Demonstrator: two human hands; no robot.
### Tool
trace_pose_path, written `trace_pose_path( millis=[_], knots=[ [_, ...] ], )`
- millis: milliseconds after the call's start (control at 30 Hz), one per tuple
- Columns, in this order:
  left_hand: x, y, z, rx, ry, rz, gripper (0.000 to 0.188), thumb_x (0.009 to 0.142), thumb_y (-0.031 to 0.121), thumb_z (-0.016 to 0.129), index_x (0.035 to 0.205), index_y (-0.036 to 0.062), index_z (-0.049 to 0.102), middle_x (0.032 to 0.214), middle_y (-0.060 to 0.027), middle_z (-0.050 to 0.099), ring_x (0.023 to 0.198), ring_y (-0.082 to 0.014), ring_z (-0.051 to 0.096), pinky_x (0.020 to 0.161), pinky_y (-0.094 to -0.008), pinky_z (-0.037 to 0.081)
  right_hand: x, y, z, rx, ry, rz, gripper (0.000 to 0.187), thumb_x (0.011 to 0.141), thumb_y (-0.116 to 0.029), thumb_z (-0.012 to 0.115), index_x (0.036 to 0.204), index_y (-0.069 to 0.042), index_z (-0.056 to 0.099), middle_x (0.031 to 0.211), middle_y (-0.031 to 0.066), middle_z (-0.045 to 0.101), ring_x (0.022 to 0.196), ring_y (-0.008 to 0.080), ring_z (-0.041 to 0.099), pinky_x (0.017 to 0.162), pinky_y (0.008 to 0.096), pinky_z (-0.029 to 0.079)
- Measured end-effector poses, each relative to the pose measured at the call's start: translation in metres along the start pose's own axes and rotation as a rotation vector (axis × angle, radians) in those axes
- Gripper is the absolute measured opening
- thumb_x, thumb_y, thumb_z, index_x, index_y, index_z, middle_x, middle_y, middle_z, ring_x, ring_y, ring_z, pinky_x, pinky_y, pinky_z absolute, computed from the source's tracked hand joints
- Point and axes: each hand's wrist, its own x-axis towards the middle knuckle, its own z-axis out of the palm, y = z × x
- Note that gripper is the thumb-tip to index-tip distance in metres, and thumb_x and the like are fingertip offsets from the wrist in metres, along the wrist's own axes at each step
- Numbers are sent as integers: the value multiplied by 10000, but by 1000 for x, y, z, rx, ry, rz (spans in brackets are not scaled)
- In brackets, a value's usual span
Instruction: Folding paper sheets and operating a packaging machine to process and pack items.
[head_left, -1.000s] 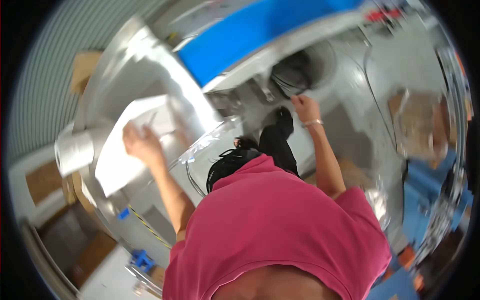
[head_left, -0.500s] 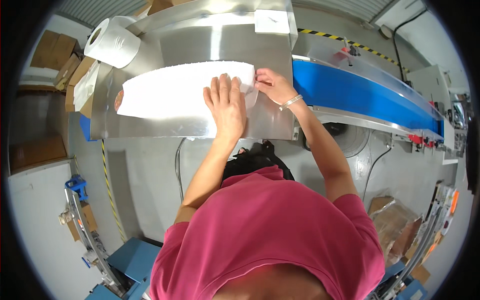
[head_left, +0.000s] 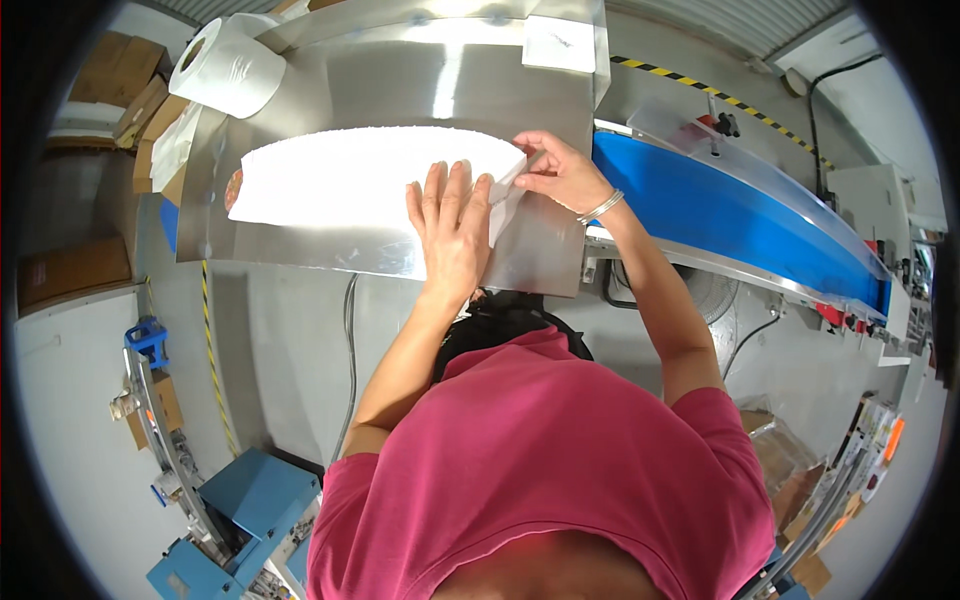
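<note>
Across the upper middle of the frame stretches a shiny metal worktable (head_left: 545, 245), with a blue conveyor belt (head_left: 700, 215) running off its right side and a white roll (head_left: 235, 75) at its upper left. On it, just left of the frame's centre and above the person's pink shirt (head_left: 540, 450), lies a long white sheet (head_left: 330, 180), apparently folded, its far edge bowed (some of that curve may be the lens). A reddish-brown thing (head_left: 234, 190) peeks out at its left end, too small in view to name. Left hand (head_left: 455, 235) lies flat on the near right part of the sheet, palm down, fingers straight and slightly spread, gripping nothing. Right hand (head_left: 570, 180), a bracelet (head_left: 601, 206) at its wrist, is at the sheet's right end, fingers and thumb bent towards each other around the corner; whether they pinch the material or only touch it, I cannot tell. As I judge it, the step in hand is handling that end, one hand steadying while the other works the edge. A next move there would call for light, even pressure from the left palm and a sure fingertip hold on the right, since the thin material could crease or slide on smooth metal.
</note>
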Motion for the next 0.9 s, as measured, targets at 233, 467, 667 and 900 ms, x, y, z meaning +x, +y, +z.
trace_pose_path(
  millis=[233,467,667,900],
  knots=[
    [0,0,-1,-6,-16,-15,371,755,24,613,1105,147,624,1281,-103,469,1247,-329,366,1047,-542,163,10,3,-10,111,-158,-121,437,800,2,650,1193,-36,464,1097,41,529,843,80,570,751,220,488],
    [-3,-4,0,40,-6,34,396,750,6,607,1120,147,614,1290,-99,461,1245,-330,365,1041,-537,179,14,4,-16,100,-188,-140,455,772,-76,691,1185,-75,498,1027,25,587,764,92,588,689,235,483],
    [4,4,-4,-34,-30,-47,402,755,-3,597,1142,108,597,1290,-110,463,1240,-339,364,1041,-521,191,18,2,-16,69,-203,-154,444,793,-2,657,1195,-34,470,1058,39,571,817,79,569,724,219,488],
    [-2,-2,0,26,-9,28,400,757,0,599,1133,137,608,1290,-110,465,1238,-340,366,1034,-534,196,16,2,-15,106,-186,-136,435,786,18,652,1180,-46,481,1005,24,565,816,78,567,739,225,493]
  ],
)
